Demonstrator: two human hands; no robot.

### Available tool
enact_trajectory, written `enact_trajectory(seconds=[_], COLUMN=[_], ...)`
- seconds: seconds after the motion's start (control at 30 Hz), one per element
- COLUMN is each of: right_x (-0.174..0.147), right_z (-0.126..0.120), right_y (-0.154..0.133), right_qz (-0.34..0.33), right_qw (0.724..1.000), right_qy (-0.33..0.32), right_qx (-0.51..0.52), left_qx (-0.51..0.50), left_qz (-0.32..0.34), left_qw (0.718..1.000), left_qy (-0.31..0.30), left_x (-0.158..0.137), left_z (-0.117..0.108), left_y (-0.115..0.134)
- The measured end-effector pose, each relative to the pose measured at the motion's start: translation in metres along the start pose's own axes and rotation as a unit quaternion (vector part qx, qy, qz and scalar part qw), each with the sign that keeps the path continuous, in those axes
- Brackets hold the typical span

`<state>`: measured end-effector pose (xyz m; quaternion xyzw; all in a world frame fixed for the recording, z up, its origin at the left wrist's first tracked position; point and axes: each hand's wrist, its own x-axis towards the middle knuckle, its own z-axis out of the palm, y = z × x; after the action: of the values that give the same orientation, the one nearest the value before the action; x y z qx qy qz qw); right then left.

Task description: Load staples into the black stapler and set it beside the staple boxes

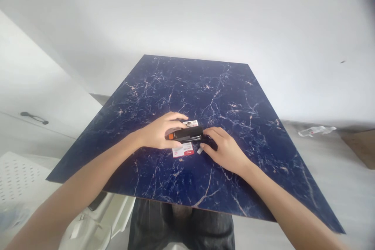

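“Since both hands are at the stapler (187,134), how should its entry read?”

“Stapler, one. Black body, orange at the left end, bright metal along the near side. Location: about the middle of the blue marbled desk (187,86), over a white-and-red printed card (183,150) that shows beyond its far and near sides. Resting or slightly raised: cannot tell.”

“State of each hand?”

“Left hand (159,129): partly curled, thumb toward the near side, fingers along the far side; has hold of the stapler by its orange end. Right hand (227,150): loosely bent, thumb and forefinger apart; forefinger at the stapler's right end, thumb just beside a small pale piece (200,150). Whether it grips that piece: cannot tell.”

“Progress column?”

“Judged part-way. Done: stapler in the left hand's grasp, right hand brought to its other end. Outstanding: letting go of the stapler, and a place for the small pale piece, which shows outside it. Stapler's inside: hidden, so whether it is loaded goes unrecorded.”

“Anything off the desk?”

“Wrapper (316,131), one. Clear, crumpled, on the floor (325,172) to the right; well apart from both hands.”
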<state>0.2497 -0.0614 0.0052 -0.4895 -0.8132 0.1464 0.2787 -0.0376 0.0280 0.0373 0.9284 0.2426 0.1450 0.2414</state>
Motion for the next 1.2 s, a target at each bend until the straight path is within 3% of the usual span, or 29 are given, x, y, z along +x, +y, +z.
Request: enact_trajectory(seconds=[0.2,0.57,1.2], right_x=[0.009,0.01,0.011], right_z=[0.005,0.002,0.003], right_y=[0.001,0.005,0.006], right_qz=[0.009,0.001,-0.036], right_qw=[1.0,0.999,0.999], right_qy=[-0.003,-0.012,-0.003], right_qx=[0.02,0.043,0.035], left_qx=[-0.021,-0.103,-0.139], left_qz=[-0.028,-0.122,-0.11], left_qw=[0.998,0.982,0.979], left_qy=[-0.06,-0.099,-0.102], left_x=[-0.004,-0.008,-0.007], left_z=[-0.024,-0.02,-0.019], left_y=[-0.014,-0.033,-0.04])
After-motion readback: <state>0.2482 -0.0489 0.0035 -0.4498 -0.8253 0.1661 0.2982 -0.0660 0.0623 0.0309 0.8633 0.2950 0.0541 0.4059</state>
